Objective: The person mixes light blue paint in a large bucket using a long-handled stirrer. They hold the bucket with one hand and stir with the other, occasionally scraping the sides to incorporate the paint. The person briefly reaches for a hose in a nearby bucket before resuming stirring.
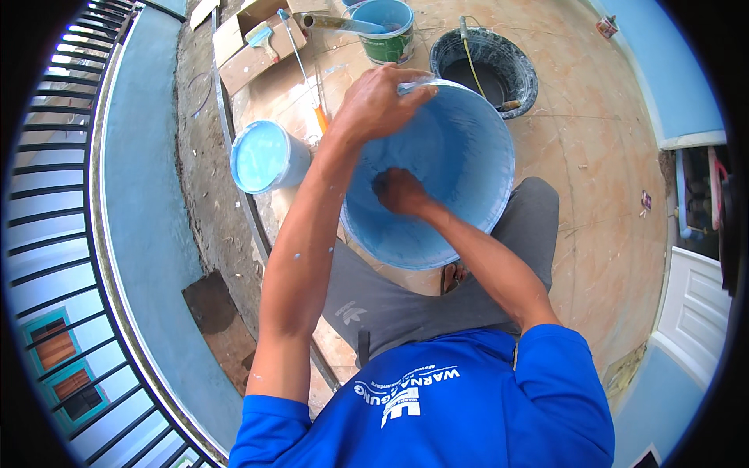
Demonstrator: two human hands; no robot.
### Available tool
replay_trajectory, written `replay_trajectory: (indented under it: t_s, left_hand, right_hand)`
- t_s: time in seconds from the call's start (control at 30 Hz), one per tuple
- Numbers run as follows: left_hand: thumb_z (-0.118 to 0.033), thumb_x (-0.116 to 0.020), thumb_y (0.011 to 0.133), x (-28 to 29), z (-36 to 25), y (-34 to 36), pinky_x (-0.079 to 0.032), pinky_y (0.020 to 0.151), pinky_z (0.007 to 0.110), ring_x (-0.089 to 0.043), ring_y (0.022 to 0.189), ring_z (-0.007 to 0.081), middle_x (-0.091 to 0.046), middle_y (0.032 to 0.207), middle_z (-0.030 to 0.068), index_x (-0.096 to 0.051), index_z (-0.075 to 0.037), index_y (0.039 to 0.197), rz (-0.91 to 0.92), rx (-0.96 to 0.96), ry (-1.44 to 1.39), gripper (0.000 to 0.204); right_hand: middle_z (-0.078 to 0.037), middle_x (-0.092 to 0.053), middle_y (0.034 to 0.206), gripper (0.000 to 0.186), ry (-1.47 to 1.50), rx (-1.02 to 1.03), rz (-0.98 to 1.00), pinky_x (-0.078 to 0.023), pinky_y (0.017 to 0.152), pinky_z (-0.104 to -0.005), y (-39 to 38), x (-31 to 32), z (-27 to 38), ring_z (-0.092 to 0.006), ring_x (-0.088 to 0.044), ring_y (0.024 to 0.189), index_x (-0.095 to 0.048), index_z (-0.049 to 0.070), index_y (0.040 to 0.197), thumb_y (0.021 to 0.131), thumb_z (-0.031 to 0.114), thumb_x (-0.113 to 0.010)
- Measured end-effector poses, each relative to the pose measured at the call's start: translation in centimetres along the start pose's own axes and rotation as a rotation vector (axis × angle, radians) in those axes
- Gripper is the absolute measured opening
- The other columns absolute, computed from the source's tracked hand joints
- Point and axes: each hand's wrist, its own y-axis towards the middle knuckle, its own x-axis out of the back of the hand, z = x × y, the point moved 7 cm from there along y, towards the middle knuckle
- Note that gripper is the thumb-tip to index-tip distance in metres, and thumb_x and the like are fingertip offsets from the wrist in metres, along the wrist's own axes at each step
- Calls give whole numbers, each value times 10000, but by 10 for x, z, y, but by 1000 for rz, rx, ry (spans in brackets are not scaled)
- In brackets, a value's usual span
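A large bucket [476,156] with blue paint smeared over its inner wall is tilted toward me between my knees. My left hand [382,100] grips its far left rim, the thumb and fingers over the edge. Deep inside the bucket, my right hand [402,191] is closed, its fingers bent against the blue inner surface. Something dark shows at those fingertips, too shaded to name. Left of the bucket stands a small tub [261,156] of light blue paint, beside my left forearm.
Beyond the bucket are a green-and-white paint pail [390,47] and a black basin [511,66] with grey contents. A cardboard box [242,58] carries a paintbrush [261,39]; an orange-handled tool [321,117] leans nearby. A barred fence [58,226] runs along the left.
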Motion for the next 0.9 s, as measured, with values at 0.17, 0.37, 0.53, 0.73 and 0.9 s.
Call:
replay_trajectory:
  t_s: [0.17,0.37,0.53,0.73,0.9]
  left_hand:
    - [-413,-694,898,6,8,-6,-516,1000,454,-670,1144,401,-727,1170,221,-773,-118,1192,1,-1,-6,424]
    - [-410,-691,896,-8,-7,3,-511,1013,459,-671,1142,401,-731,1157,225,-776,-116,1186,12,-91,23,421]
    - [-415,-687,898,-13,-15,3,-504,1028,459,-661,1162,402,-719,1195,232,-778,-126,1186,21,-24,57,419]
    - [-374,-697,932,-10,-10,6,-523,983,448,-692,1114,379,-724,1190,225,-748,-85,1237,41,-21,38,422]
    - [-407,-687,915,-1,-3,-1,-517,992,457,-678,1126,395,-729,1157,223,-764,-109,1210,11,-18,28,426]
  right_hand:
    - [-151,-736,942,174,-156,-102,-172,-569,813,-502,16,73,4,-392,-723,915,-749,92,929,878,151,-593]
    - [-181,-751,957,152,-437,-122,-72,-579,778,-467,-4,38,-52,-345,-748,828,-756,83,888,860,134,-616]
    - [-214,-747,987,211,-164,-231,139,-577,841,-486,-27,-8,-48,-378,-740,937,-740,42,990,879,147,-594]
    - [-236,-732,1055,268,82,-205,172,-554,934,-489,-12,-29,-18,-391,-693,1091,-720,22,1044,916,182,-549]
    - [-175,-743,1045,243,266,111,-124,-546,942,-498,14,26,-24,-366,-696,1086,-744,89,1018,928,175,-535]
